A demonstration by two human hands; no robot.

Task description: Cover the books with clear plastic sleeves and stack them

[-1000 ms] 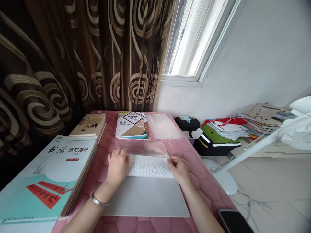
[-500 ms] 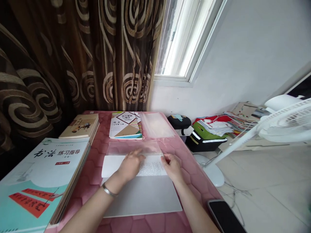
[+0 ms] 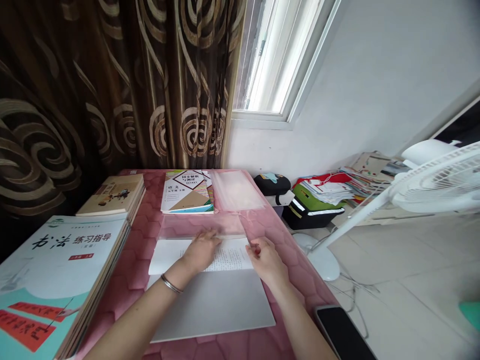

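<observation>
One printed sheet (image 3: 234, 261) lying on the worktop (image 3: 137, 265).
My left hand (image 3: 200, 252) presses spread on it; my right hand (image 3: 267, 262) pinches its edge beside a clear plastic sleeve (image 3: 200, 226).

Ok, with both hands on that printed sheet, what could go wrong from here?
The left hand presses on the white printed sheet, which might crease against the clear plastic sleeve. The black smartphone sits at the edge of the pink quilted table top, near the right forearm, so it could get knocked off.
</observation>
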